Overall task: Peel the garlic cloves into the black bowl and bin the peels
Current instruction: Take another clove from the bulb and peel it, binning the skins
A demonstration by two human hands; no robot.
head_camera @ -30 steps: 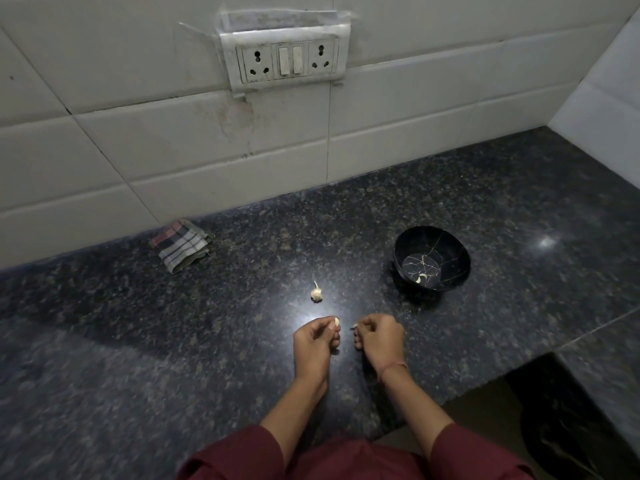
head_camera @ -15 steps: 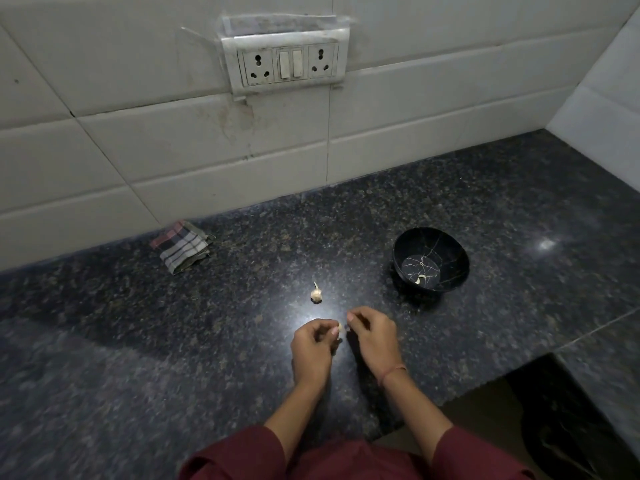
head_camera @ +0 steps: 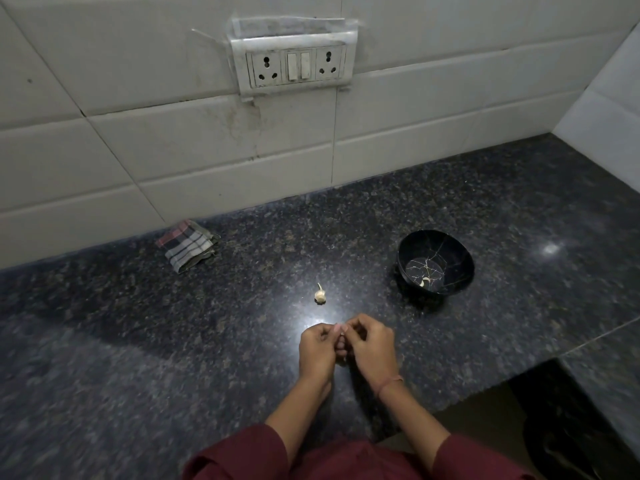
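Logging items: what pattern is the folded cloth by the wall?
The cloth is checked grey, white and red; head view.

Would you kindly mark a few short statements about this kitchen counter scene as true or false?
1. The black bowl holds a pale garlic piece. True.
2. The left hand and right hand rest flat and apart. False: they meet, pinching a small clove between them.
3. A garlic clump lies on the counter beyond the hands. True.
4. The checked cloth lies right of the bowl. False: the cloth lies far to its left, near the wall.
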